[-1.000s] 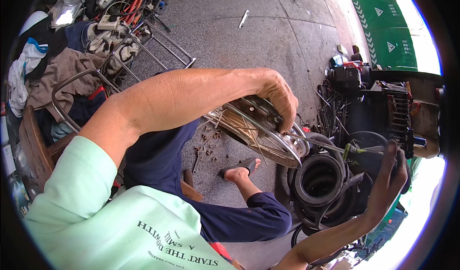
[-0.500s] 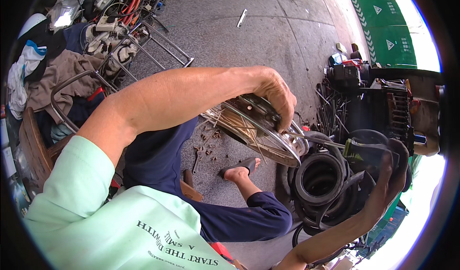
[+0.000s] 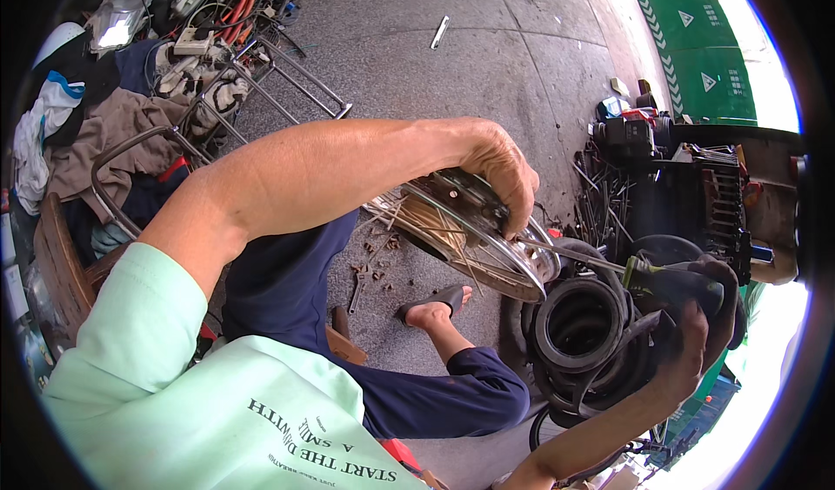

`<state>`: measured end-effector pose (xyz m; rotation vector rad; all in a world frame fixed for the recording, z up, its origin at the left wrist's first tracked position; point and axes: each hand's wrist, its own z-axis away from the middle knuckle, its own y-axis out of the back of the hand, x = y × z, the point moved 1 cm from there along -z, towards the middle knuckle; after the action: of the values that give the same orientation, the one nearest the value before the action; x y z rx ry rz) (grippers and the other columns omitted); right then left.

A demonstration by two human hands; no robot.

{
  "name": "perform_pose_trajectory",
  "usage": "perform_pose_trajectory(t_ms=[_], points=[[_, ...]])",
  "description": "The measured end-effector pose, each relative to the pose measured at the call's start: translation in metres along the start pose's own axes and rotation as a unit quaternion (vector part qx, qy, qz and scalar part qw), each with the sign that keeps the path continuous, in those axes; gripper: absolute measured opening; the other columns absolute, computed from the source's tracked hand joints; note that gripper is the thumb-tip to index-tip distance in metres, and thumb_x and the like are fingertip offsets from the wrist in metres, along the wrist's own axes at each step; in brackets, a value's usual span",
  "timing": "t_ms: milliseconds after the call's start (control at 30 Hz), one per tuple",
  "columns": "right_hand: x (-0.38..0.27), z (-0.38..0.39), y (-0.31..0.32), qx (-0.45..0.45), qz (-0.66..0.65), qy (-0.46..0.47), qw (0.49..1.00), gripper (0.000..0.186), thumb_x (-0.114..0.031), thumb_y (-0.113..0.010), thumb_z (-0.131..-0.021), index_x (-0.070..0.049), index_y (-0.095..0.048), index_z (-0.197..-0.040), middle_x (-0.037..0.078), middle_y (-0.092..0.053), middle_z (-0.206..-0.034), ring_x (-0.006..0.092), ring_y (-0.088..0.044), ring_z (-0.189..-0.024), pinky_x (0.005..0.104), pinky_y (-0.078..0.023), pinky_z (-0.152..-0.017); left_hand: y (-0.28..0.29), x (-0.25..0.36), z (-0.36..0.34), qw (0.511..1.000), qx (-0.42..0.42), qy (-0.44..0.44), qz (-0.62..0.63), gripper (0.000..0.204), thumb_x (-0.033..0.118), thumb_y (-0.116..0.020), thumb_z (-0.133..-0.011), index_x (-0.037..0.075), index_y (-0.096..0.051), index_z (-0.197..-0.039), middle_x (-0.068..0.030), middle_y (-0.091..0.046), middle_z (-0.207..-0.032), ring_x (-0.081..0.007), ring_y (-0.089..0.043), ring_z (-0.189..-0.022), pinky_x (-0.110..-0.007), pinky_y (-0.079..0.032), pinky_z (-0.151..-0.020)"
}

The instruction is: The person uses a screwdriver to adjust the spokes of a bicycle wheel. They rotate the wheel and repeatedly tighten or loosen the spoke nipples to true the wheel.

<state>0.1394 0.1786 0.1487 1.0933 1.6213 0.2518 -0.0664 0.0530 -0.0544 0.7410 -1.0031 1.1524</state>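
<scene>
A spoked metal wheel (image 3: 474, 251) is tilted in front of me, with a shiny rim and thin spokes. My left hand (image 3: 506, 177) reaches over its top, fingers curled down and closed on it. To the right, my right hand (image 3: 691, 351) is wrapped around the dark and green handle of a screwdriver (image 3: 674, 286). The long shaft runs left to the wheel's rim, ending close to my left fingertips. Where exactly the tip touches is hidden there.
Black rubber rings (image 3: 581, 325) are stacked below the screwdriver. Small rusty parts and a wrench (image 3: 357, 290) lie on the floor by my foot. A metal tube frame (image 3: 287, 81) stands at the left near heaped cables (image 3: 235, 7). Tools crowd a dark rack (image 3: 687, 194) at the right.
My right hand has turned and shifted on the screwdriver handle, so more of the handle shows now. My left hand and the wheel have stayed nearly still.
</scene>
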Motion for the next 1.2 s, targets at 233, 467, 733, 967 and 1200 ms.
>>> perform_pose_trajectory(t_ms=[233, 467, 733, 967, 1200], points=[[-0.004, -0.005, -0.003, 0.065, 0.182, -0.047, 0.980, 0.036, -0.030, -0.064, -0.090, 0.000, -0.060, -0.108, 0.005, -0.058, -0.092, 0.0122, -0.054, -0.088, 0.0270, -0.044, -0.083, 0.000, 0.003, 0.004, 1.000, -0.008, -0.011, 0.006, 0.082, 0.022, -0.078, -0.059, -0.013, -0.053, -0.128, -0.0288, -0.064, -0.111, -0.0313, -0.068, -0.093, -0.039, -0.054, -0.078], [-0.001, -0.003, -0.002, 0.062, 0.080, -0.082, 0.992, 0.041, -0.036, -0.066, -0.087, 0.001, -0.061, -0.105, 0.008, -0.059, -0.095, 0.0164, -0.056, -0.088, 0.0290, -0.045, -0.084, 0.001, 0.000, -0.002, 1.000, -0.019, -0.009, 0.008, 0.080, 0.022, -0.078, -0.060, -0.013, -0.053, -0.127, -0.0285, -0.064, -0.111, -0.0312, -0.068, -0.094, -0.039, -0.053, -0.079], [-0.004, 0.001, -0.002, 0.068, 0.045, -0.067, 0.994, 0.042, -0.029, -0.063, -0.081, 0.002, -0.059, -0.109, 0.010, -0.060, -0.096, 0.0188, -0.057, -0.089, 0.0302, -0.045, -0.085, 0.000, 0.003, 0.005, 1.000, -0.019, -0.006, 0.014, 0.083, 0.023, -0.079, -0.062, -0.012, -0.050, -0.131, -0.0284, -0.062, -0.114, -0.0308, -0.067, -0.097, -0.041, -0.054, -0.080], [0.011, -0.003, 0.024, 0.007, 0.206, -0.075, 0.976, 0.042, -0.027, -0.062, -0.089, -0.002, -0.059, -0.122, 0.011, -0.061, -0.108, 0.0199, -0.060, -0.097, 0.0334, -0.049, -0.086, 0.000, 0.005, 0.009, 0.999, -0.023, -0.019, 0.020, 0.080, 0.021, -0.079, -0.062, -0.013, -0.052, -0.129, -0.0295, -0.063, -0.114, -0.0315, -0.068, -0.095, -0.042, -0.055, -0.078], [0.017, 0.003, 0.012, 0.065, 0.017, -0.048, 0.997, 0.041, -0.033, -0.064, -0.088, 0.000, -0.061, -0.112, 0.007, -0.060, -0.095, 0.0149, -0.058, -0.085, 0.0268, -0.045, -0.073, -0.001, 0.005, 0.012, 1.000, 0.006, -0.016, 0.018, 0.084, 0.023, -0.080, -0.059, -0.013, -0.051, -0.129, -0.0319, -0.061, -0.115, -0.0339, -0.067, -0.100, -0.041, -0.054, -0.081]])
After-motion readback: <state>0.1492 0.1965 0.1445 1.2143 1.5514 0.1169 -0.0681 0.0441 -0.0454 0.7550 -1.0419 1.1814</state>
